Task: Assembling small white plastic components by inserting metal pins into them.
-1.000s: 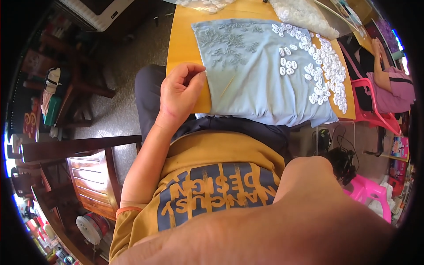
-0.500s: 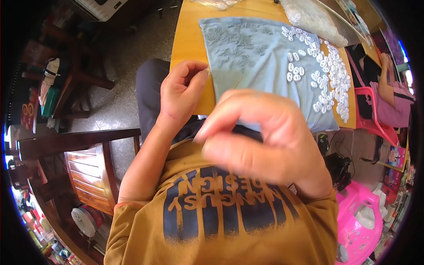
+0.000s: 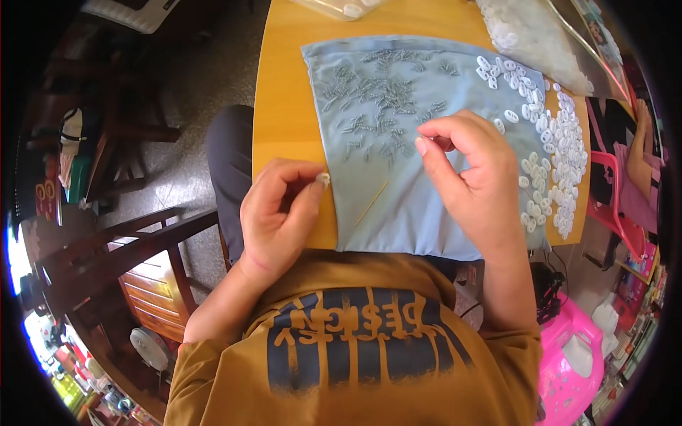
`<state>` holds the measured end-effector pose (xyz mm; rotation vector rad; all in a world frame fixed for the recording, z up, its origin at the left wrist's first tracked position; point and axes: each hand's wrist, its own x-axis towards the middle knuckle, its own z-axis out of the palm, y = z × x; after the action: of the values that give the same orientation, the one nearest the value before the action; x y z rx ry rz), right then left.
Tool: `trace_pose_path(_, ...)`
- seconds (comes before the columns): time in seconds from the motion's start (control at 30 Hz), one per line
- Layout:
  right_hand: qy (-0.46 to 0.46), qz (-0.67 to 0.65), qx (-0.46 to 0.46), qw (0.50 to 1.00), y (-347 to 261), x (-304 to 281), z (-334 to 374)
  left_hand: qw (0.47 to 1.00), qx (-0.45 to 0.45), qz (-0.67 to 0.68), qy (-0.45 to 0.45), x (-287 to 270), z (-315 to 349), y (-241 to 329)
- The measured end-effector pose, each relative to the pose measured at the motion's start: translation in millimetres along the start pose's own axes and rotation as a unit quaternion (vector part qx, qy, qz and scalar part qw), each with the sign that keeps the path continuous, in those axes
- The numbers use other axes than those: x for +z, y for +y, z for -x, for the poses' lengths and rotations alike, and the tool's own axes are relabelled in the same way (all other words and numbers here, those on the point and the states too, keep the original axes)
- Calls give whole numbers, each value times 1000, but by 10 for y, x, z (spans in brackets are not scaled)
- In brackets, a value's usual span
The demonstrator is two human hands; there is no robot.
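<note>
My left hand (image 3: pixel 280 206) is closed at the table's left side, its thumb and forefinger pinching a small white plastic piece (image 3: pixel 325 179). Over the middle of the light blue cloth (image 3: pixel 419 213), my right hand (image 3: pixel 472 167) has thumb and forefinger tips nearly together; whether anything tiny is between them I cannot make out. Just left of those fingertips lie many small metal springs (image 3: pixel 383 92), scattered across the cloth. A thin brass-coloured stick (image 3: pixel 371 204) rests on the cloth between my hands. White oval plastic pieces with openings (image 3: pixel 565 156) are heaped along the right edge.
The cloth covers much of a yellow wooden table (image 3: pixel 284 92). A clear plastic bag of white parts (image 3: pixel 529 39) lies at the far right, and a clear tray (image 3: pixel 341 8) at the far edge. A pink plastic chair (image 3: pixel 568 362) stands at lower right; another person (image 3: pixel 639 170) sits beyond the table.
My right hand has moved away from my body, out over the cloth toward the springs. My left hand keeps its pinch on the white piece. The view has shifted slightly.
</note>
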<state>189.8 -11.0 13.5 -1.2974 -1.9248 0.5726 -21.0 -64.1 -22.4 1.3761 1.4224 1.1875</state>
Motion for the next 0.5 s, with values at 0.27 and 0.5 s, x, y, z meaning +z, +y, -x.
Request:
trace_pose_path(0.27,-64,133,-70,987,114,158,-261,996,48,-53,-54,-44,-74,34)
trace_pose_path(0.5,-149,164,-42,974,77,154,-298,992,90,-45,-72,-103,-128,5)
